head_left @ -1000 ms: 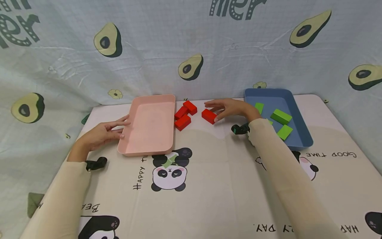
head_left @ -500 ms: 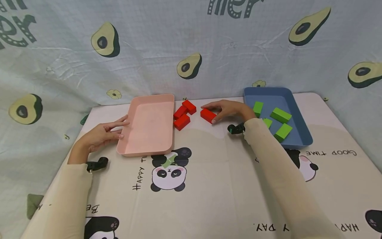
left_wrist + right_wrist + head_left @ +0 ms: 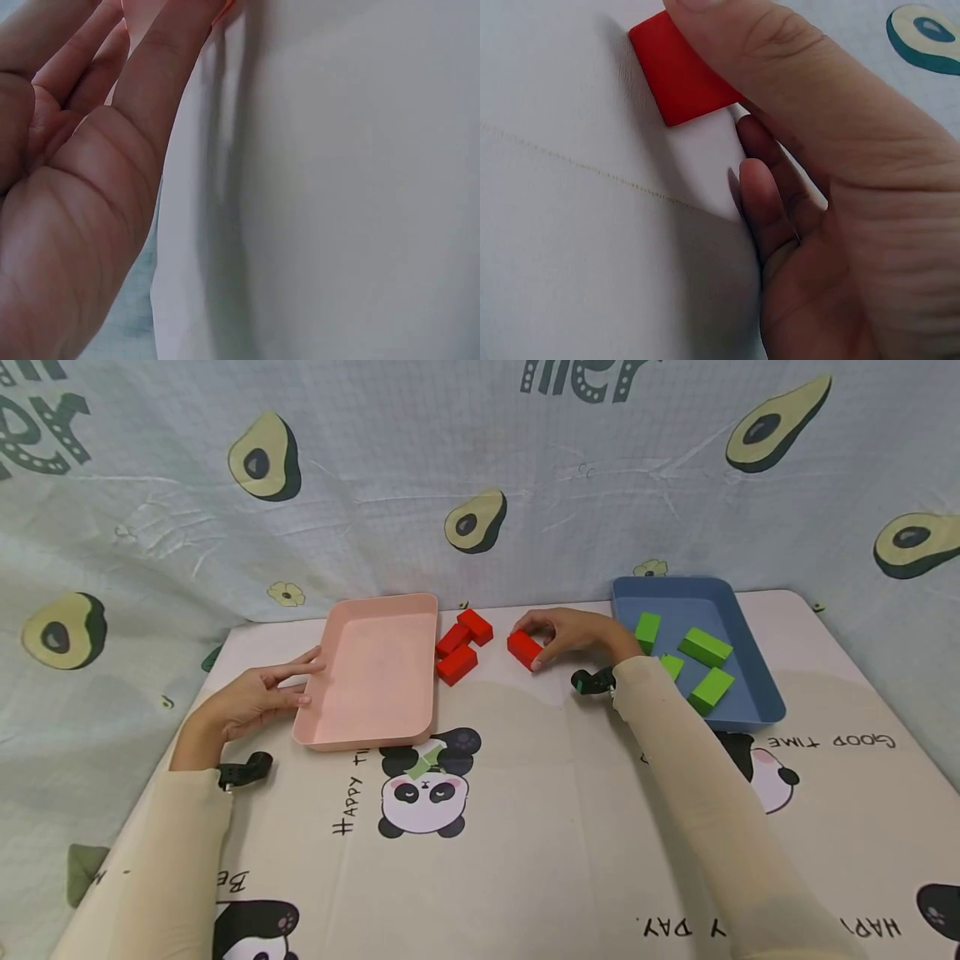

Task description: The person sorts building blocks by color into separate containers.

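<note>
Between the thumb and fingers of my right hand (image 3: 577, 633) a red block (image 3: 524, 649) is pinched, to the left of the blue tray. The right wrist view shows the thumb across that block (image 3: 682, 75), which is low over the tablecloth; whether it touches the cloth I cannot tell. Several other red blocks (image 3: 457, 666) lie in a cluster beside the pink tray's right wall. My left hand (image 3: 258, 697) rests on the left rim of the pink tray (image 3: 375, 672), its fingers fairly straight. In the left wrist view the left hand (image 3: 97, 165) partly hides the tray's edge.
The blue tray (image 3: 750, 672) at the right back holds several green blocks (image 3: 705, 647), partly hidden by the right forearm. A pale tablecloth (image 3: 525, 843) with panda prints covers the table. Behind it hangs a curtain (image 3: 375, 485) with avocado prints.
My right fingers have curled in and now pinch the red block, where they earlier reached past its far side. The left hand stays on the pink tray. The view shifts slightly.
</note>
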`<state>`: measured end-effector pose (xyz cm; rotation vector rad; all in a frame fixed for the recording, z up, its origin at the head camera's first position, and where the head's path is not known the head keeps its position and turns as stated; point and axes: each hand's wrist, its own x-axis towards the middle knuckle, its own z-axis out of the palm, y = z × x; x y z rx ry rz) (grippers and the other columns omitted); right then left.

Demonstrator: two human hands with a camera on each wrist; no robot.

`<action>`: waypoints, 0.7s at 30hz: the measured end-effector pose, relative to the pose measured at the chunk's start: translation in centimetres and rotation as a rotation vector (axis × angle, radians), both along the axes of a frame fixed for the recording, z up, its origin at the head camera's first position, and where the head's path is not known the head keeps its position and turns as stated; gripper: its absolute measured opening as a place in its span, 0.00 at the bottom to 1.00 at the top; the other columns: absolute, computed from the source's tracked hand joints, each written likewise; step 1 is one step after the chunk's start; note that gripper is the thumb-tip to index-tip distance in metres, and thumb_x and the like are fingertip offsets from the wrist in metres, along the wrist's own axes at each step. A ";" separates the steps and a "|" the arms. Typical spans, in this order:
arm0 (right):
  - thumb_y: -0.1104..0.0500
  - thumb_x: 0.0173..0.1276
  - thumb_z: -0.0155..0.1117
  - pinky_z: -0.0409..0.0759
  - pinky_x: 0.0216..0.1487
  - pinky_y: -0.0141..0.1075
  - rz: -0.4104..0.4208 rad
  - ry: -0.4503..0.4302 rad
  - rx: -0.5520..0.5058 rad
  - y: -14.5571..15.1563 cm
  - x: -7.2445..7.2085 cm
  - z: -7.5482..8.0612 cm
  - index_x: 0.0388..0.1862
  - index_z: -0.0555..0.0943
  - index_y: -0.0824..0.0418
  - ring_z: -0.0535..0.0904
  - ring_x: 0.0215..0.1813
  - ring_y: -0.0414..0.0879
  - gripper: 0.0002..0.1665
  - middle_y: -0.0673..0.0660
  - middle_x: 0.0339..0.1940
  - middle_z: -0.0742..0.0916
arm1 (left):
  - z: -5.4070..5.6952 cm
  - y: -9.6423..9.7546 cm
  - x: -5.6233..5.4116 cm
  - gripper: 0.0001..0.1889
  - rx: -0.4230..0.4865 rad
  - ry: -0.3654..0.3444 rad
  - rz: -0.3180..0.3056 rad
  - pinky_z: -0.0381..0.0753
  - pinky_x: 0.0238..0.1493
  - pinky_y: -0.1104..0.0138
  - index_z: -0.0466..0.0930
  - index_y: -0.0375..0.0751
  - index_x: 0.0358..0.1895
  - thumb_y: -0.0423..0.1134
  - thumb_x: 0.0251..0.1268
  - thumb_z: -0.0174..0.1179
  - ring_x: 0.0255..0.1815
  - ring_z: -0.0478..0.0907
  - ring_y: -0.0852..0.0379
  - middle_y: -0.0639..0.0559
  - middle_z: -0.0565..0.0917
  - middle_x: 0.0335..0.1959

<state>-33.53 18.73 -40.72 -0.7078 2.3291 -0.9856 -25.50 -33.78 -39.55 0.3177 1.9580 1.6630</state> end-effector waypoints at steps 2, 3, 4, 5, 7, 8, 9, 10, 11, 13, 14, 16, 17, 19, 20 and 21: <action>0.58 0.59 0.79 0.76 0.61 0.45 -0.012 -0.002 0.006 -0.1 -0.1 0.0 0.67 0.73 0.58 0.70 0.62 0.55 0.38 0.59 0.63 0.78 | 0.1 0.0 0.0 0.34 0.002 0.000 0.000 0.82 0.57 0.70 0.60 0.37 0.78 0.21 0.71 0.57 0.62 0.73 0.78 0.58 0.40 0.85; 0.58 0.59 0.79 0.76 0.61 0.45 -0.020 -0.003 0.012 -0.2 0.0 0.1 0.67 0.73 0.58 0.70 0.62 0.55 0.38 0.59 0.63 0.77 | 0.1 0.0 0.0 0.34 0.000 0.002 0.001 0.82 0.57 0.70 0.61 0.37 0.78 0.21 0.71 0.57 0.62 0.73 0.78 0.58 0.40 0.85; 0.58 0.59 0.78 0.76 0.62 0.46 -0.029 -0.006 0.017 -0.3 0.1 0.2 0.67 0.72 0.58 0.69 0.63 0.55 0.38 0.60 0.64 0.77 | 0.1 0.1 -0.1 0.33 -0.006 0.004 0.002 0.82 0.57 0.70 0.61 0.37 0.78 0.22 0.71 0.57 0.62 0.73 0.77 0.58 0.40 0.85; 0.58 0.60 0.78 0.76 0.63 0.47 -0.037 -0.010 0.024 -0.5 0.3 0.4 0.67 0.71 0.58 0.69 0.64 0.55 0.38 0.60 0.65 0.76 | 0.2 0.1 -0.1 0.33 -0.012 0.007 0.004 0.82 0.58 0.70 0.62 0.38 0.77 0.22 0.71 0.57 0.62 0.73 0.77 0.58 0.41 0.85; 0.58 0.61 0.76 0.75 0.65 0.48 -0.060 -0.010 0.046 -1.0 0.8 0.7 0.69 0.70 0.58 0.67 0.66 0.56 0.39 0.61 0.65 0.75 | 0.2 0.2 -0.1 0.32 -0.021 0.008 -0.001 0.81 0.58 0.69 0.63 0.38 0.77 0.22 0.71 0.57 0.63 0.73 0.76 0.58 0.41 0.85; 0.57 0.62 0.76 0.75 0.66 0.49 -0.073 -0.008 0.060 -1.3 1.0 0.9 0.70 0.69 0.58 0.67 0.66 0.56 0.40 0.61 0.65 0.74 | 0.2 0.2 -0.1 0.32 -0.028 0.010 0.002 0.81 0.58 0.69 0.63 0.38 0.77 0.22 0.71 0.58 0.63 0.72 0.76 0.58 0.42 0.85; 0.56 0.63 0.75 0.75 0.66 0.49 -0.092 -0.005 0.072 -1.7 1.4 1.0 0.71 0.69 0.57 0.66 0.66 0.56 0.40 0.61 0.65 0.74 | 0.2 0.3 -0.2 0.32 -0.034 0.013 0.003 0.81 0.58 0.69 0.64 0.38 0.77 0.23 0.71 0.58 0.63 0.72 0.76 0.58 0.42 0.85; 0.55 0.63 0.75 0.74 0.66 0.50 -0.114 0.000 0.081 -2.0 1.7 1.1 0.72 0.69 0.57 0.66 0.66 0.56 0.40 0.61 0.64 0.74 | 0.2 0.3 -0.2 0.32 -0.035 0.011 0.000 0.81 0.58 0.69 0.63 0.38 0.77 0.23 0.71 0.58 0.63 0.72 0.76 0.58 0.42 0.85; 0.54 0.64 0.74 0.74 0.67 0.50 -0.134 0.007 0.089 -2.3 1.9 1.0 0.72 0.69 0.57 0.66 0.66 0.56 0.40 0.61 0.64 0.74 | 0.2 0.3 -0.2 0.33 -0.033 0.007 -0.001 0.81 0.58 0.69 0.62 0.36 0.77 0.23 0.71 0.58 0.63 0.72 0.76 0.58 0.42 0.85; 0.53 0.64 0.74 0.73 0.68 0.50 -0.171 0.017 0.097 -2.8 2.3 0.9 0.73 0.68 0.55 0.66 0.66 0.55 0.41 0.60 0.64 0.74 | 0.2 0.3 -0.2 0.33 -0.041 0.008 0.000 0.81 0.58 0.69 0.60 0.35 0.78 0.23 0.71 0.58 0.63 0.72 0.77 0.58 0.41 0.85; 0.53 0.64 0.75 0.72 0.69 0.51 -0.178 0.027 0.099 -2.9 2.4 0.8 0.75 0.68 0.55 0.66 0.67 0.56 0.42 0.60 0.65 0.74 | 0.2 0.3 -0.2 0.34 -0.047 0.008 0.005 0.81 0.58 0.69 0.59 0.34 0.78 0.23 0.71 0.58 0.63 0.72 0.77 0.58 0.41 0.85; 0.54 0.63 0.75 0.71 0.71 0.52 -0.182 0.048 0.093 -2.9 2.7 0.6 0.77 0.66 0.53 0.66 0.69 0.56 0.45 0.60 0.68 0.73 | 0.1 0.4 -0.1 0.35 -0.055 0.003 0.007 0.81 0.58 0.69 0.57 0.32 0.78 0.24 0.71 0.59 0.63 0.72 0.77 0.57 0.41 0.85; 0.54 0.63 0.75 0.70 0.72 0.52 -0.175 0.055 0.090 -2.9 2.8 0.5 0.78 0.65 0.53 0.65 0.70 0.56 0.46 0.60 0.70 0.72 | 0.1 0.4 -0.1 0.35 -0.059 0.003 0.010 0.82 0.58 0.69 0.57 0.32 0.78 0.24 0.71 0.59 0.63 0.73 0.77 0.57 0.41 0.85; 0.55 0.62 0.76 0.69 0.73 0.54 -0.153 0.068 0.091 -2.8 2.9 0.5 0.79 0.64 0.52 0.64 0.72 0.56 0.48 0.59 0.73 0.71 | 0.2 0.3 0.0 0.35 -0.066 0.001 0.013 0.82 0.58 0.69 0.58 0.32 0.78 0.24 0.71 0.60 0.62 0.73 0.77 0.58 0.41 0.85; 0.55 0.62 0.76 0.69 0.73 0.54 -0.141 0.076 0.094 -2.7 2.9 0.6 0.79 0.64 0.51 0.64 0.73 0.57 0.49 0.59 0.74 0.70 | 0.2 0.3 0.0 0.35 -0.065 0.000 0.015 0.82 0.57 0.69 0.58 0.32 0.78 0.24 0.71 0.60 0.62 0.73 0.77 0.58 0.41 0.85; 0.55 0.62 0.77 0.70 0.72 0.55 -0.130 0.081 0.100 -2.7 2.9 0.7 0.79 0.65 0.50 0.64 0.72 0.57 0.48 0.59 0.74 0.71 | 0.2 0.2 0.0 0.34 -0.063 0.002 0.013 0.82 0.57 0.69 0.59 0.33 0.78 0.24 0.71 0.60 0.62 0.73 0.78 0.58 0.41 0.85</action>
